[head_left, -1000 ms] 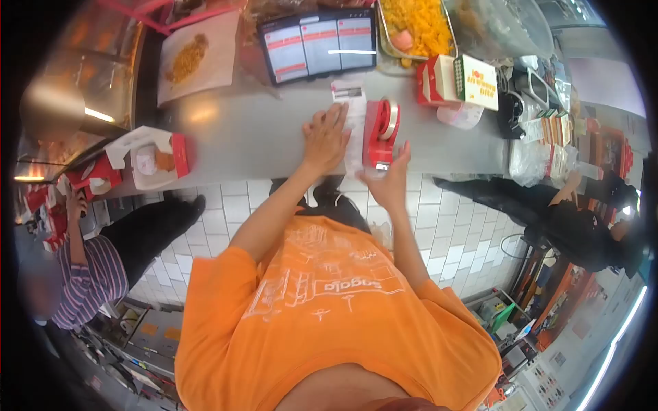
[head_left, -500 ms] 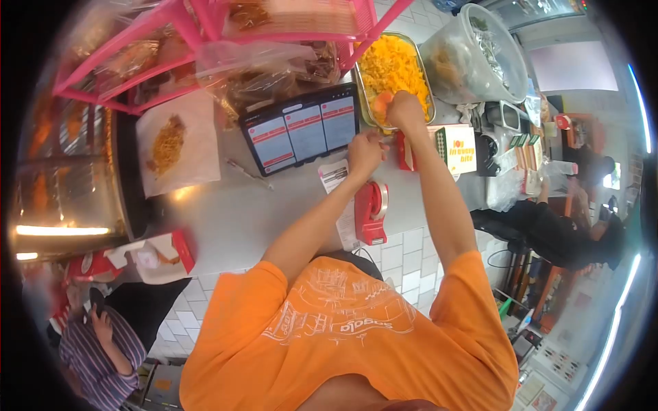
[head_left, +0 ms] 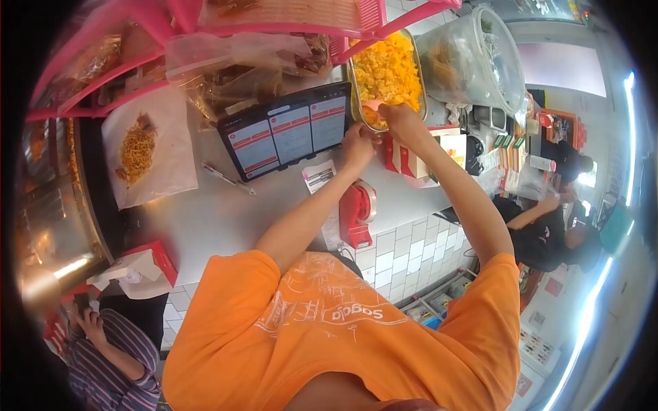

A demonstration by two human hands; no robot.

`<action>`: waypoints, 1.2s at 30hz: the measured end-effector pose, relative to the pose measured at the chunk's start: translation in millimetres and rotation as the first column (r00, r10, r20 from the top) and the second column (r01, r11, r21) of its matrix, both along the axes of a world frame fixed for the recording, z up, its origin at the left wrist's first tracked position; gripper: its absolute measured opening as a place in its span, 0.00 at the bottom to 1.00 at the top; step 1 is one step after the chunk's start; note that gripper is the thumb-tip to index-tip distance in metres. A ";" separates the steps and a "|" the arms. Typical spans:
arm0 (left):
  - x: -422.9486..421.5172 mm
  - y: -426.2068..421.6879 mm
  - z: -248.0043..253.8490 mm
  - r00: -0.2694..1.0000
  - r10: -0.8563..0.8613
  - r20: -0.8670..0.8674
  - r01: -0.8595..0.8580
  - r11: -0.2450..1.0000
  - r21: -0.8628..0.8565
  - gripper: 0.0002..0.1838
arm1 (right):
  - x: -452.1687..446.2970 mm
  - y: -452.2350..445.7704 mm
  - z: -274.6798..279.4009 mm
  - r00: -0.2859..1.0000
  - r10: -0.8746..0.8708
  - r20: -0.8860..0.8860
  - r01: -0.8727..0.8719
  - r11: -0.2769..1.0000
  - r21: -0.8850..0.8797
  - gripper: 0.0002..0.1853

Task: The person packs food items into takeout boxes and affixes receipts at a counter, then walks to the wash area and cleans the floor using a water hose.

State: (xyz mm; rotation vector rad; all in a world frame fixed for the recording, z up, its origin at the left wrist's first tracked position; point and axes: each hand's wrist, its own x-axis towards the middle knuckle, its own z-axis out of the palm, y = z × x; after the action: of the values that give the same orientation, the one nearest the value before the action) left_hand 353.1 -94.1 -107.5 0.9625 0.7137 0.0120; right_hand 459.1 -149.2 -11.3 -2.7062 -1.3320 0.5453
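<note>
My right hand (head_left: 403, 125) is closed at the near end of a metal-rimmed tray (head_left: 425, 99) full of yellow, crumbly food (head_left: 392, 65). From its fingers a pinkish, scoop-like thing (head_left: 373, 106) reaches into the food; its exact kind is unclear. My left hand (head_left: 360, 146) has curled fingers just below the tray's near left corner, and what they hold, if anything, is hidden. Left of that hand stands a tablet (head_left: 288, 133) with three columns on its screen. A red and white box (head_left: 406, 156) lies beneath my right forearm.
On the left, noodle-like food (head_left: 137, 149) rests on white paper (head_left: 175, 161), near a pen (head_left: 228, 178). A red tape dispenser (head_left: 356, 212) and a printed slip (head_left: 319, 175) lie before me. Pink racks (head_left: 274, 26) overhang the counter. A clear tub (head_left: 466, 58) stands right. Other people are at both sides.
The view has shifted, so the counter items sit further left. My right hand stays by the tray's near end with the pinkish thing. My left hand remains curled close to the tray.
</note>
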 end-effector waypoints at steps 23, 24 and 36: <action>-357.4 83.1 50.9 0.878 0.475 -0.053 -0.311 0.653 0.691 0.07 | -98.1 3.9 106.9 0.852 -0.046 -0.521 0.125 0.985 0.118 0.12; -397.5 104.7 56.6 0.785 0.620 -0.011 -0.361 0.471 0.805 0.07 | -144.7 12.4 106.4 0.775 -0.112 -0.622 0.261 0.953 0.154 0.12; -563.5 343.4 25.9 0.825 0.540 -0.170 0.138 0.098 0.985 0.17 | -448.9 140.4 34.2 0.299 0.088 -0.950 0.120 0.984 0.129 0.13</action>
State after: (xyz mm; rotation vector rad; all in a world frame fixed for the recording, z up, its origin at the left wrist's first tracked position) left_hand -210.4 249.3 -81.6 2.2752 1.4299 0.6364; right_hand 10.2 -8.7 22.9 -1.5480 -0.8532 1.6095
